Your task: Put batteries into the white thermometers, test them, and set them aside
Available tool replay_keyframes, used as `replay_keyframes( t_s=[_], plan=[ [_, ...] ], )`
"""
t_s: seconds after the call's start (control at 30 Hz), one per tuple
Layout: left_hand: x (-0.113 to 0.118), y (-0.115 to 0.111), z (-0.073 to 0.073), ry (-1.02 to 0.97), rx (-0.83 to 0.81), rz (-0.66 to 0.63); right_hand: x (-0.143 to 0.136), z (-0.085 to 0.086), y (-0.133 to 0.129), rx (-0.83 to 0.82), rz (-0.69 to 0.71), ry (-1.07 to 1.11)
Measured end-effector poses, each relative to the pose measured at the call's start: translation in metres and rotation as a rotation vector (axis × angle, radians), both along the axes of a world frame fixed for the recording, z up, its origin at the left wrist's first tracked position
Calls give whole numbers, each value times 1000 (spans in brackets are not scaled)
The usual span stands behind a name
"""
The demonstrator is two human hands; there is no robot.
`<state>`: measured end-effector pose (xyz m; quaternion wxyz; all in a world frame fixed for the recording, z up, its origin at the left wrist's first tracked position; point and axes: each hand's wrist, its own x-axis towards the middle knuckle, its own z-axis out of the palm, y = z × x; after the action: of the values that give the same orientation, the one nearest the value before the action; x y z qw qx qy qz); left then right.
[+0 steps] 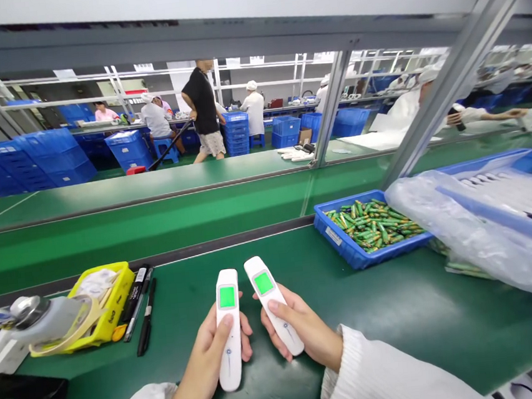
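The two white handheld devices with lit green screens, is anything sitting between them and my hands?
Nothing visible. The left hand wraps directly around one white handheld device with a lit green screen, thumb on its front. The right hand grips the other white device the same way, above the green bench mat.

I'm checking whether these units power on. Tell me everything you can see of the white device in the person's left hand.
The white device is a slim, elongated handheld unit, seemingly smooth plastic, with rounded ends. Near its top a small rectangular screen glows green, so it appears switched on; below sits a small bluish mark. The left hand grips its lower half, thumb lying on the front. It is held nearly upright above the green table, beside but not touching a matching unit.
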<state>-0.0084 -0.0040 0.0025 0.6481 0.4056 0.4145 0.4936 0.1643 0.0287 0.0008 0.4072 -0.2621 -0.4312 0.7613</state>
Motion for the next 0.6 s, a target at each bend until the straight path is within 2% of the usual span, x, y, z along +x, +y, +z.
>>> replay_keyframes(
  t_s=[0.3, 0.5, 0.6],
  plan=[
    [-4, 5, 4, 67, -64, 77, -1, 2, -1, -42, -45, 35],
    [0, 4, 7, -64, -122, 204, 1, 2, 3, -178, -47, 60],
    [1, 4, 9, -100, -152, 216, 1, 1, 4, -191, -49, 56]
  ],
)
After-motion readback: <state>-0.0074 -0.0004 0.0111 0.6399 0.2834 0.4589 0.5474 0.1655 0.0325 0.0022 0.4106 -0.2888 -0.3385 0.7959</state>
